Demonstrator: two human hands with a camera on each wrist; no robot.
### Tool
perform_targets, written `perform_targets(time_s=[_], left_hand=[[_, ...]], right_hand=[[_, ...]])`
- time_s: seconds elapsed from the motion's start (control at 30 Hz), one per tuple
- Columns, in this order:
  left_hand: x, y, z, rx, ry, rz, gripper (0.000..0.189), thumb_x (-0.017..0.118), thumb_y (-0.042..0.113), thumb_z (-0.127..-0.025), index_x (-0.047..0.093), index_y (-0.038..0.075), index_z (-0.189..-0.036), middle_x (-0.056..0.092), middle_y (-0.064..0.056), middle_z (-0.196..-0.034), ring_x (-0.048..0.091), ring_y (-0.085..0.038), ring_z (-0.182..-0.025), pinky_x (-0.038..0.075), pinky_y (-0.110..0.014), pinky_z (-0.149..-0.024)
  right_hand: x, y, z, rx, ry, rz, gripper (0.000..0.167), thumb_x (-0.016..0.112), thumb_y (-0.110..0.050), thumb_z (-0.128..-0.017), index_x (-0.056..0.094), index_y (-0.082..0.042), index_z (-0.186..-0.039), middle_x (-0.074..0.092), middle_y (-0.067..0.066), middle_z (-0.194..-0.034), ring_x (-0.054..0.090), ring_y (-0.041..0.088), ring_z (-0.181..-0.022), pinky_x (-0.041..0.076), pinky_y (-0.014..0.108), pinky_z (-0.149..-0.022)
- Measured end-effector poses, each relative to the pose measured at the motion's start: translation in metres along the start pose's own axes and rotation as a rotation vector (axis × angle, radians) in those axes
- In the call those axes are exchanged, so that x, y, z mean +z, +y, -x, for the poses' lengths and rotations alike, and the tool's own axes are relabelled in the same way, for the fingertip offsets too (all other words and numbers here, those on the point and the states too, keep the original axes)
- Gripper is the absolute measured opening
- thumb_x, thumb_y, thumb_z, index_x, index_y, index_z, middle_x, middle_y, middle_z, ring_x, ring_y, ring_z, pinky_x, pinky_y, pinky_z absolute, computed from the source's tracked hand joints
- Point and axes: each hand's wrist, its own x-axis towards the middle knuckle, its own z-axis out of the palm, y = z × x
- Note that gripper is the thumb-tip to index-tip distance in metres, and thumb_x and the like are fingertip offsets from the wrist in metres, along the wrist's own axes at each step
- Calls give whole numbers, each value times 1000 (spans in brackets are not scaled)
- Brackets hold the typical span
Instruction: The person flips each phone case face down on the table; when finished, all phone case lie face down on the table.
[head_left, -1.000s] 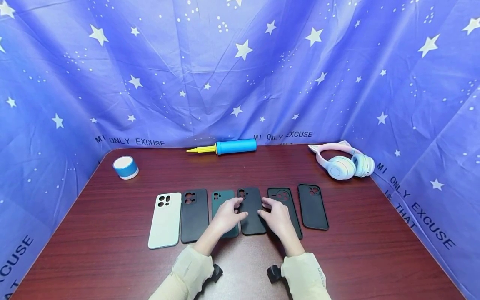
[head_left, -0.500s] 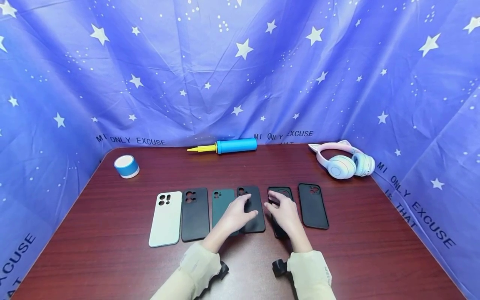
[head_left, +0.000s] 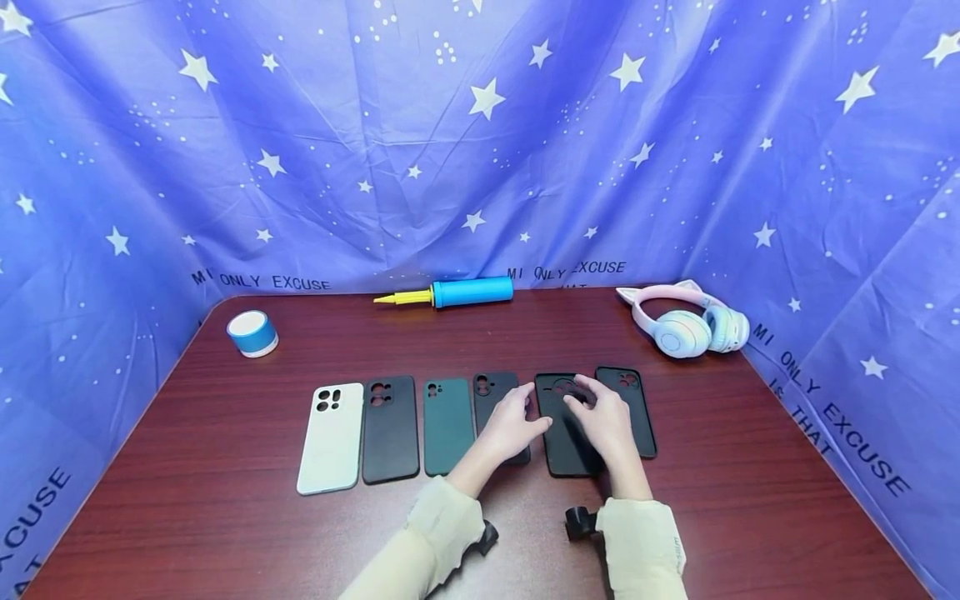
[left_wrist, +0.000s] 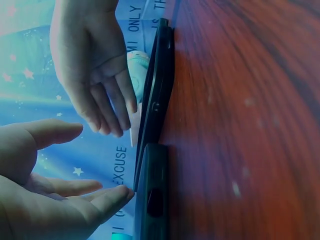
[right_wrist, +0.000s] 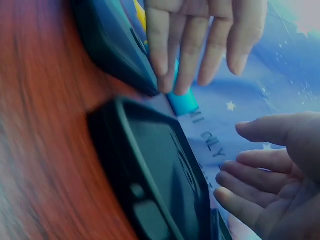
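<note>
Two hands in play, left hand (head_left: 512,425) and right hand (head_left: 606,418), and six phone cases around them. Four are black: one black case (head_left: 391,433) over to the left hand's left, a second black case (head_left: 487,408) partly behind that hand, a third (head_left: 566,446) partly behind the right hand, a fourth (head_left: 641,414) peeking out on its right. Then one green case (head_left: 448,429) just left of the left hand, and one white case (head_left: 330,437) farther left (so three cases are left of it). Also one pump (head_left: 472,292) beyond the left hand, one blue-and-white cylinder (head_left: 253,337) way off to its left, and one pair of headphones (head_left: 682,333) beyond the right hand.
</note>
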Motion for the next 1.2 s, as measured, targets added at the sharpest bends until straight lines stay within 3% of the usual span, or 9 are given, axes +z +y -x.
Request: perform_targets(time_s=[0.17,0.3,0.57,0.67,0.83,1.07,1.2], left_hand=[[5,3,-4,-40,-47,23,67,63,22,-92,34,-1,-148,43,-22,-147,46,-36,-133,42,-51,-108],[8,5,-6,-64,-67,22,68,64,22,-92,33,-1,-149,40,-21,-150,37,-36,-141,36,-53,-112],[11,4,-9,-52,-58,9,68,64,23,-91,35,-2,-147,42,-21,-149,39,-36,-139,38,-52,-111],[12,3,-9,-47,-50,19,67,64,22,-91,36,-1,-147,46,-22,-145,47,-35,-132,43,-50,-107],[12,1,-8,-46,-34,103,64,65,18,-90,39,-1,-146,47,-24,-140,57,-35,-121,51,-45,-98],[13,-2,-8,-44,22,216,56,63,12,-91,44,1,-143,45,-18,-145,53,-33,-128,52,-39,-99],[13,-4,-10,-78,53,258,52,62,11,-92,47,5,-142,48,-14,-145,56,-29,-126,55,-37,-94]], right_hand=[[-10,5,0,54,-65,45,51,62,-21,-93,52,4,-136,59,24,-130,57,39,-122,41,55,-106],[-12,10,0,72,-103,77,53,62,-22,-93,49,5,-137,59,26,-131,52,41,-126,39,57,-107],[-9,11,-1,82,-152,88,58,63,-23,-93,44,4,-141,53,26,-138,55,39,-124,41,56,-106],[-9,9,-1,76,-156,85,58,63,-22,-93,43,4,-141,53,27,-138,55,39,-124,42,55,-105],[-8,9,-1,76,-161,77,57,62,-21,-93,43,4,-141,52,27,-138,54,40,-124,42,56,-105],[-7,12,-2,89,-161,60,56,60,-20,-94,43,3,-142,51,26,-139,53,39,-126,41,55,-107],[-6,12,-3,90,-156,52,55,60,-20,-94,43,3,-142,51,26,-140,53,38,-127,40,55,-108]])
